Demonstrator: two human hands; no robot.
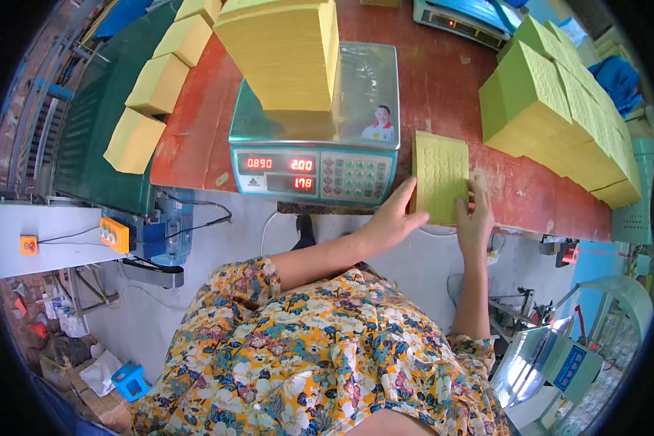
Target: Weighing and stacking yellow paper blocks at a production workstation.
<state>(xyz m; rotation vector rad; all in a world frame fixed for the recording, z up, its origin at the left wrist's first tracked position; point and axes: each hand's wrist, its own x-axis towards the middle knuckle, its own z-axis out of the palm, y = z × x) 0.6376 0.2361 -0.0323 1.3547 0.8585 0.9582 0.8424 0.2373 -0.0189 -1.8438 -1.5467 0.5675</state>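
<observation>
1. At far left, between a green surface [80,138] and the red counter [436,91], a row of yellow blocks [135,142] recedes from the wearer.
2. Left of centre, a scale [369,80] with a lit red display; on its pan, a tall yellow block [287,69].
3. Just right of the scale, the left hand [386,224], open, thumb spread from the fingers, at the left edge of the sheet stack, toward its near corner. Flat, light contact here should keep the sheets flush.
4. Between the hands, the sheet stack [442,178], lying flat at the counter's front edge. Its long axis runs near to far, one short end facing the wearer, the other pointing away; nothing visible distinguishes top from bottom.
5. At the opposite edge, the right hand [475,224], fingers partly bent; whether it pinches the sheets cannot be told. Pressure best matches the left's, since uneven pushing could skew the layers.
6. At far right, larger yellow-green stacks [534,105], well apart from the scale.
</observation>
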